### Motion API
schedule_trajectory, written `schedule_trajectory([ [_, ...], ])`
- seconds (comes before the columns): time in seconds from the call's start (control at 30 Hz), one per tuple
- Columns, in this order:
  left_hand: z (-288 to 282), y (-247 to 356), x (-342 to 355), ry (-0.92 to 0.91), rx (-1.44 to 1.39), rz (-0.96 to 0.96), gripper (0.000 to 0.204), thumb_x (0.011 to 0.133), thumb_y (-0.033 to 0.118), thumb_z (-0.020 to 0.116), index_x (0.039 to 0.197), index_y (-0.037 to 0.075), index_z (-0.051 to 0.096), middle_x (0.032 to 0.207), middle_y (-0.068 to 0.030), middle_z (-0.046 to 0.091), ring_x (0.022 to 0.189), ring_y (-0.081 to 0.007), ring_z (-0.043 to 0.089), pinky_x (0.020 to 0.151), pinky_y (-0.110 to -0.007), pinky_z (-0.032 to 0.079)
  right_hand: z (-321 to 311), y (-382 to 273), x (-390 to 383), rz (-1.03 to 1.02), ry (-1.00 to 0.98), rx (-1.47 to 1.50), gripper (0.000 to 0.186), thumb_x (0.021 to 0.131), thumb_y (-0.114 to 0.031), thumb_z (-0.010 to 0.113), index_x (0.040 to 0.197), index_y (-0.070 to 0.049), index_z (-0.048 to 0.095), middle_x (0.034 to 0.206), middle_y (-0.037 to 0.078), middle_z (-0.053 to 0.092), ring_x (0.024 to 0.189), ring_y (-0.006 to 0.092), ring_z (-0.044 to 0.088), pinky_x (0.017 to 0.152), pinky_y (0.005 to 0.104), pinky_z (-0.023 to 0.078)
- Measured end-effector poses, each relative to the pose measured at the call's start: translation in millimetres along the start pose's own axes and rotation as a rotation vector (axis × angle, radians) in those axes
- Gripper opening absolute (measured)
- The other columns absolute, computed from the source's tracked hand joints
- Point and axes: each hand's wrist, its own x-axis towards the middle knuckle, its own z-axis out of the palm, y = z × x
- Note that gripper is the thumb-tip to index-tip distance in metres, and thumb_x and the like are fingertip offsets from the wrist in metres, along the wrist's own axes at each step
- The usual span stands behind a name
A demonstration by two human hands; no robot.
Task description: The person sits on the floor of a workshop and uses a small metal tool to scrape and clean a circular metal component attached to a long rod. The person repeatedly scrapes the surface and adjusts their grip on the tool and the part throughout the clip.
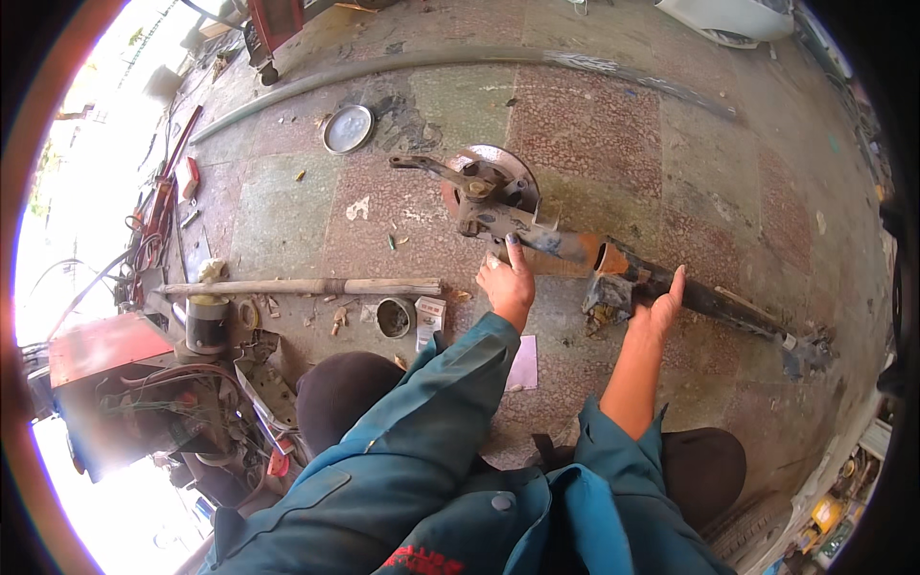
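Note:
A rusty, dirty axle beam [561,244] lies aslant over the floor in front of me. At its left end are a brake disc [523,176] and a steering arm [422,167]; its black right part [714,299] runs off to a greasy far end. My left hand [510,284] is closed on the beam just below the disc end, thumb up on the metal, other fingers partly hidden. Further right, my right hand [657,312] grips the black part beside a dirty bracket [609,295], thumb on top and fingers mostly out of sight underneath.
Left of my knees lie a wooden pole [307,287], a small round tin [395,317] and a white carton [430,321]. A red machine [110,347] with cables stands at far left. Beyond the axle are a round metal lid [348,128] and a long pipe [402,61].

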Motion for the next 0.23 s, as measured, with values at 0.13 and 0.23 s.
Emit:
schedule_trajectory([
  [0.13, -3.9, -13.8, 4.8, 0.001, -0.031, 0.104, 0.115, 0.111, 0.085, 0.029, 0.166, -0.014, 0.047, 0.168, -0.0375, 0.051, 0.161, -0.0543, 0.038, 0.137, -0.057, 0.024, 6.8, 7.8, -8.9, -0.02, 0.018, 0.026, 0.052, 0.1, -0.05, 0.089, 0.13, -0.012, 0.071, 0.121, 0.008, 0.076, 0.113, 0.0309, 0.072, 0.096, 0.0496, 0.06],
  [0.23, -4.2, -8.6, 2.3, 0.056, 0.049, 0.069, 0.109, 0.112, 0.081, 0.039, 0.165, -0.013, 0.05, 0.17, -0.0349, 0.05, 0.161, -0.0528, 0.039, 0.137, -0.055, 0.024, 4.0, 5.2, -7.3, 0.003, 0.0, 0.017, 0.053, 0.101, -0.05, 0.088, 0.133, -0.013, 0.07, 0.126, 0.009, 0.075, 0.115, 0.0315, 0.072, 0.102, 0.052, 0.06],
])
